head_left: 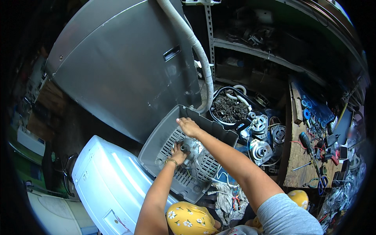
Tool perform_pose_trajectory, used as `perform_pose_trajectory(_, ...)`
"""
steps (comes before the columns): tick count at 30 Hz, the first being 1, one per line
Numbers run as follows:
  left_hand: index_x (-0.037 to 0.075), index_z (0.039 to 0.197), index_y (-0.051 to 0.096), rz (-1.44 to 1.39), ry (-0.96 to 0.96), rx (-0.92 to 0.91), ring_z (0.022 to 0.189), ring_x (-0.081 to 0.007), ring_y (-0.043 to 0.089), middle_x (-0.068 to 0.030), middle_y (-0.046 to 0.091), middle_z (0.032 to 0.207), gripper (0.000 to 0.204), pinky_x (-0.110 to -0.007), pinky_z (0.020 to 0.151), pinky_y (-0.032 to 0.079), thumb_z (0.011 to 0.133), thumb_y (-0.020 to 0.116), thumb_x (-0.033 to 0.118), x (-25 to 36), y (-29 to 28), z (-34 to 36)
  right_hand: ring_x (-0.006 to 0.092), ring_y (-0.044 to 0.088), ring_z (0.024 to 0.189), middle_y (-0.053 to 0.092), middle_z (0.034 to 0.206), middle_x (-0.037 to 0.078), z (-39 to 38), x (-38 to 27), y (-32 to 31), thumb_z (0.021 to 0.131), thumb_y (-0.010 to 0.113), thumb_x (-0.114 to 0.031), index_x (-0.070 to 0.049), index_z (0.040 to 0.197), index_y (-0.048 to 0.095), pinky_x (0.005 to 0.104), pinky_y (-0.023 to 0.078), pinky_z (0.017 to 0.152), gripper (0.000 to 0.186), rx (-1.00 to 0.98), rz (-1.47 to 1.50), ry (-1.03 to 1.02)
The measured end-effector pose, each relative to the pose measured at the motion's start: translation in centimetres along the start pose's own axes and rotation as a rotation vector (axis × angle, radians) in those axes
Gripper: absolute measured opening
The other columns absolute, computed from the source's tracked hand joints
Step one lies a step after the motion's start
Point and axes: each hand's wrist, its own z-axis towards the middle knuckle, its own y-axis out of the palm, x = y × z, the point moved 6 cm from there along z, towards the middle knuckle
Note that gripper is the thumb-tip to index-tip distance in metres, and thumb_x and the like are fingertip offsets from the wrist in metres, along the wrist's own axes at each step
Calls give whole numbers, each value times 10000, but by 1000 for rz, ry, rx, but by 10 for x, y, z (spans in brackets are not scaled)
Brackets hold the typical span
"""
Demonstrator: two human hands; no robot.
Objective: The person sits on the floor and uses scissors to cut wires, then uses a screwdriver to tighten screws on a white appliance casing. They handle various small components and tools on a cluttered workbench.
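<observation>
A grey plastic basket with a slotted bottom (156, 154) sits in front of me, holding a metal motor (194, 150) with wires. My left hand (178, 153) grips the motor's near left side, its fingers partly hidden on the metal. My right hand (188, 126) is above the motor, near the basket's far rim, with fingers apart and nothing visible in it. A white plastic panel or casing (109, 176) lies left of the basket.
A large grey appliance (121, 66) with a white hose (196, 47) stands behind. Right are a tub of dark debris (229, 107), several loose motors (260, 150) and a wooden bench (293, 172) with tools. Wires lie on a cloth (231, 207); dark shelves (254, 47) are at the back.
</observation>
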Motion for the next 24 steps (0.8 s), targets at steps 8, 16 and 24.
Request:
perform_pose_trajectory(8,219,1484,124,405,204,-167,1411,-340,80,-85,58,1547,679,-594,1089,92,927,341,540,-47,35,34,379,305,1337,400,1388,203,-27,-33,83,948,293,-541,-74,1317,471,668,150,1046,621,-83,-376,5)
perform_pose_trajectory(16,235,1482,174,3,87,-181,1424,-312,74,-96,152,1547,708,-626,1077,44,899,379,581,-15,23,-10,416,273,1344,417,1392,197,-28,-9,101,938,278,-561,-82,1263,547,669,173,1030,639,-215,-500,191)
perform_pose_trajectory(24,223,1491,-46,-90,-116,-119,1404,-297,-207,-102,-185,1537,952,-607,1085,-42,822,463,669,-14,16,-2,402,432,1191,573,1181,163,-21,-10,88,928,387,-477,-79,1061,679,669,230,1002,511,-142,-414,198)
